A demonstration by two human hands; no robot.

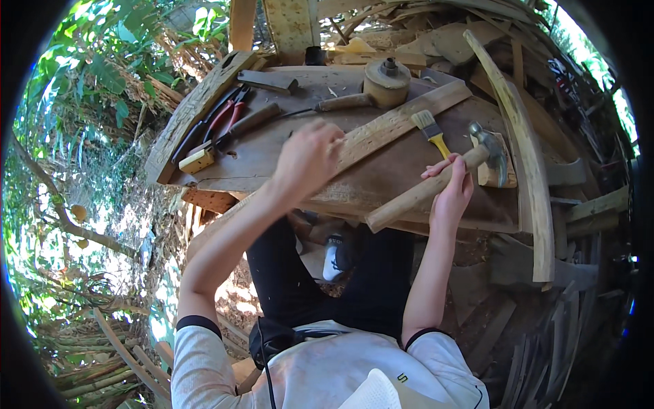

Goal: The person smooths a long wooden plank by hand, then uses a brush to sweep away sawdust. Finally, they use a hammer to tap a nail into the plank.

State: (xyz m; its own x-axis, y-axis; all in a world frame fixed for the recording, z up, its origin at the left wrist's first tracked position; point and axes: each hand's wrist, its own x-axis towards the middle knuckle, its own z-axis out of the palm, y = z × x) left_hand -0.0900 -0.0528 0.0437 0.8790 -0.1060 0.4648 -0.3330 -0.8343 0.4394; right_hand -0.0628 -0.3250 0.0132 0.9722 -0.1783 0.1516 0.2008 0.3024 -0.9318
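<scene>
My right hand [453, 191] is closed round the wooden handle of a hammer [426, 191]. The hammer's metal head points up and to the right, above a small wooden block [496, 170]. Curled and slightly blurred, my left hand [310, 157] is over a long wooden strip [388, 133] that slants across the bench. Whatever its fingers hold, if anything, is hidden. A paintbrush [429, 129] with a yellow handle lies just beyond my right fingers. Past my left hand is a wooden-handled tool [344, 102] with a thin shaft.
The wooden bench [266, 160] carries red-handled pliers [227, 117], a dark rectangular bar [268, 81], another wooden-handled tool [255, 120] and a round wooden piece [386, 83] at the back. A curved pole [521, 150] stands along the right edge. Wood scraps [436, 44] are piled behind.
</scene>
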